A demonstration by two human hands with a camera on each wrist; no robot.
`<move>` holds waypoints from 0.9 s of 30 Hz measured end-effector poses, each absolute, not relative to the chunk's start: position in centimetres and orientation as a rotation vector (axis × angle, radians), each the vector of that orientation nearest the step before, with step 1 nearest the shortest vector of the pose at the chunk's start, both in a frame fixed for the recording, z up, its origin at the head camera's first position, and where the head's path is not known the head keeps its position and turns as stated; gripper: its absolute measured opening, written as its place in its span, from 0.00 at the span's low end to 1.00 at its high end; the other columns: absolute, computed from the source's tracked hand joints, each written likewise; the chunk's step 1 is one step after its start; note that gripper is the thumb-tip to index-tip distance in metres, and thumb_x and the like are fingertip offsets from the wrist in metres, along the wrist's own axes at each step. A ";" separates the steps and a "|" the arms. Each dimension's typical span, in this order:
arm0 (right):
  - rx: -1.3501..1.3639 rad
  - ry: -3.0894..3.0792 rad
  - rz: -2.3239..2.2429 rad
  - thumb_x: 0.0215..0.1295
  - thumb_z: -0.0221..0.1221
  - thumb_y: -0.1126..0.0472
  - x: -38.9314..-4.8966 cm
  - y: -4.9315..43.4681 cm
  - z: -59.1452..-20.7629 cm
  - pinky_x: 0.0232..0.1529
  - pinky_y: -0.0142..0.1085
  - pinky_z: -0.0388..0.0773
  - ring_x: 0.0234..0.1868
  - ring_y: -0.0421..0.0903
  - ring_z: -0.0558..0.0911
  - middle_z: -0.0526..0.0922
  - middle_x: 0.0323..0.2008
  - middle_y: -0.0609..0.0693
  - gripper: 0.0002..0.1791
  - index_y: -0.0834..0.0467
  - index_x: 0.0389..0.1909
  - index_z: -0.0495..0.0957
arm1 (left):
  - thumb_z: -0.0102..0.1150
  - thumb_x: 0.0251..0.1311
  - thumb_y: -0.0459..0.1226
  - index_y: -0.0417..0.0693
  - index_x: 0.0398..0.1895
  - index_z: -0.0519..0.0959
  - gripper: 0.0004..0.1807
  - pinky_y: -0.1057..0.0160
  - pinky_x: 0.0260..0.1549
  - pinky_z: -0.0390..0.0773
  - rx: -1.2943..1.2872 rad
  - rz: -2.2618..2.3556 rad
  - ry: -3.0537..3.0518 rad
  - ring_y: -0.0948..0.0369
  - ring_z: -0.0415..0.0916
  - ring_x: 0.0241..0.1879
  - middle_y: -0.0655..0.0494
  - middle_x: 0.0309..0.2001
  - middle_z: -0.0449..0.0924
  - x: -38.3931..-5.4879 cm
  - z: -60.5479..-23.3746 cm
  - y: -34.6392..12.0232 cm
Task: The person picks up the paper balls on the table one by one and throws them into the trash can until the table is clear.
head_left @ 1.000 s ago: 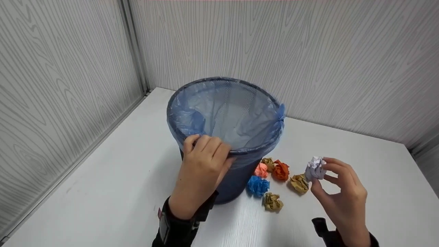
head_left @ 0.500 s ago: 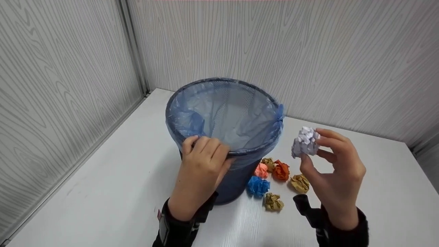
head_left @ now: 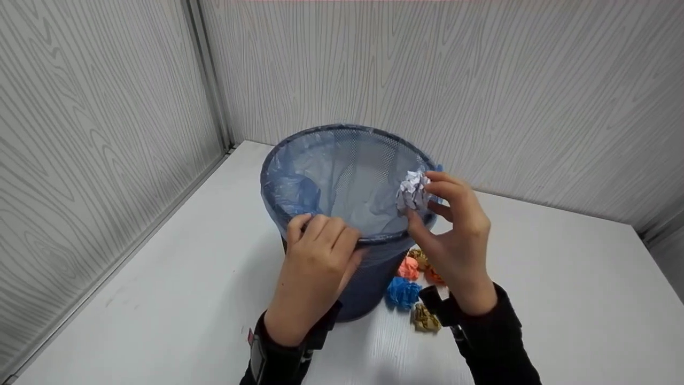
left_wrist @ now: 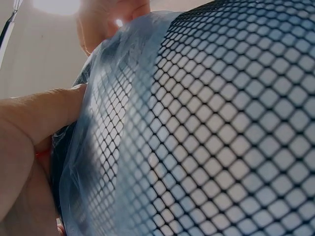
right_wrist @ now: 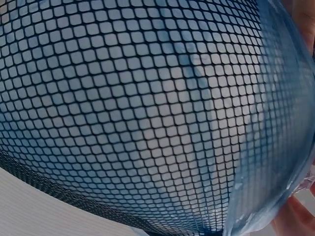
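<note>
A dark mesh wastebasket [head_left: 368, 286] lined with a thin blue plastic bag [head_left: 304, 160] stands on the white table. My left hand [head_left: 318, 267] grips the near rim, fingers hooked over the lip; the left wrist view shows its thumb [left_wrist: 59, 105] against the bag's folded-down edge. Between thumb and fingertips my right hand [head_left: 459, 230] pinches a crumpled white paper ball [head_left: 413, 191], which overlaps the right side of the basket's opening in the head view. Mesh and bag fill most of the right wrist view, with parts of fingers [right_wrist: 300, 216] at its right edge.
Right of the basket's foot lie several crumpled paper balls: a blue one [head_left: 403, 292], a pink one [head_left: 408, 268], a brown one [head_left: 426, 319] and an orange one [head_left: 434, 276] partly behind my right hand. Pale wood-grain panels [head_left: 427, 69] stand behind and to the left.
My right hand has lifted the white paper ball from over the table and carried it left to the basket's right rim. The left hand stays on the near rim.
</note>
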State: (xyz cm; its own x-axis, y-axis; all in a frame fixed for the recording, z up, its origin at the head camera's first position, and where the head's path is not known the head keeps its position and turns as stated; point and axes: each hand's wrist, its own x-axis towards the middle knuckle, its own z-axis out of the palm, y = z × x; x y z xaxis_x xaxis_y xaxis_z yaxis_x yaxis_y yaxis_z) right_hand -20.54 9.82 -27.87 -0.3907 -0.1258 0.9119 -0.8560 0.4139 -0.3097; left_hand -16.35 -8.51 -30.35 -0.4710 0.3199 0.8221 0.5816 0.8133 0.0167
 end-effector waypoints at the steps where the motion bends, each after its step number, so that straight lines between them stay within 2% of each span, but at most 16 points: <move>1: 0.845 -1.808 1.040 0.42 0.59 0.76 -20.6 9.8 -28.0 0.39 0.31 0.74 0.43 0.48 0.75 0.73 0.45 0.59 0.19 0.68 0.39 0.69 | 0.64 0.45 0.39 0.46 0.29 0.72 0.12 0.52 0.43 0.59 -0.663 -0.368 -2.100 0.56 0.65 0.33 0.55 0.28 0.68 -16.3 -30.3 -8.5; 10: 0.823 -1.839 1.030 0.44 0.59 0.77 -20.4 10.0 -28.6 0.43 0.32 0.72 0.46 0.48 0.74 0.72 0.47 0.59 0.19 0.67 0.41 0.71 | 0.64 0.45 0.40 0.45 0.29 0.73 0.12 0.52 0.43 0.59 -0.665 -0.359 -2.087 0.55 0.66 0.34 0.55 0.29 0.69 -16.4 -30.4 -8.4; 20: 0.793 -1.770 1.064 0.40 0.59 0.80 -19.4 11.2 -29.9 0.42 0.34 0.73 0.45 0.49 0.76 0.73 0.45 0.60 0.20 0.69 0.40 0.71 | 0.65 0.44 0.39 0.45 0.29 0.72 0.12 0.52 0.43 0.59 -0.662 -0.369 -2.077 0.55 0.66 0.33 0.54 0.28 0.68 -16.4 -30.4 -8.4; 27: 0.780 -1.821 1.024 0.44 0.58 0.76 -19.4 12.6 -32.0 0.42 0.32 0.72 0.46 0.48 0.76 0.72 0.44 0.62 0.18 0.70 0.40 0.71 | 0.65 0.44 0.39 0.45 0.28 0.72 0.12 0.52 0.43 0.59 -0.652 -0.356 -2.080 0.55 0.66 0.33 0.54 0.28 0.68 -16.3 -30.5 -8.4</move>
State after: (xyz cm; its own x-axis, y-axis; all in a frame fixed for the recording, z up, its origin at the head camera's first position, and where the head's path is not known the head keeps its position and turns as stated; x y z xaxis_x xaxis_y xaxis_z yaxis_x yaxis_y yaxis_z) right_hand -19.42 12.56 -32.00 -0.4154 -0.0978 0.9044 -0.8233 0.4631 -0.3281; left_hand -16.33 -8.41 -30.46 -0.4563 0.3142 0.8325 0.5731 0.8195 0.0048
